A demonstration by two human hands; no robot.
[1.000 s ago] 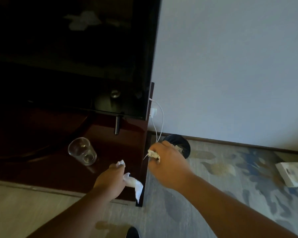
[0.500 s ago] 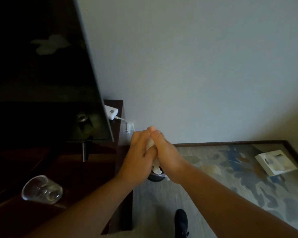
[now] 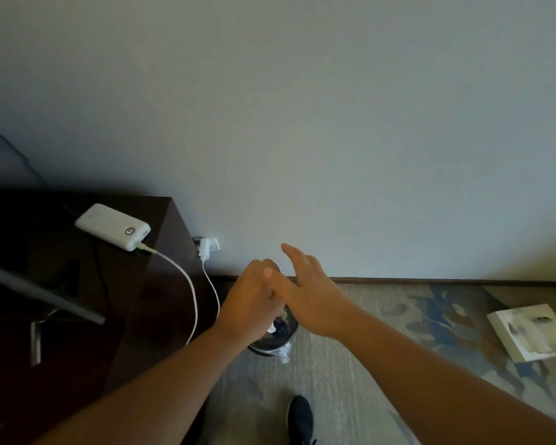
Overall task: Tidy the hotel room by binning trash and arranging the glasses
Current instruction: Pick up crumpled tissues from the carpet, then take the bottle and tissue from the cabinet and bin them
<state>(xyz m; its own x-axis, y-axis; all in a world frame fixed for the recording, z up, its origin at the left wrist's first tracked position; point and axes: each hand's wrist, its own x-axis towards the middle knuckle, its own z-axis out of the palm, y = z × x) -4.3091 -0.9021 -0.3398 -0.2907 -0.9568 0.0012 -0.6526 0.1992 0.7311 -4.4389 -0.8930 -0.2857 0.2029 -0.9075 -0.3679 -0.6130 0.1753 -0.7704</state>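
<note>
Just below the left hand (image 3: 254, 300), the bin (image 3: 261, 349).

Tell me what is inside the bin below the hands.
A scrap of white tissue and something dark show in the bin. The left hand and right hand cover the rest of its inside.

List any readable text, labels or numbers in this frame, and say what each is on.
No text here can be read.
Power bank on the dark cabinet: a round silver mark, no legible lettering.
White box on the floor: grey print, too blurred to read.
Wall charger: no text visible.
</note>
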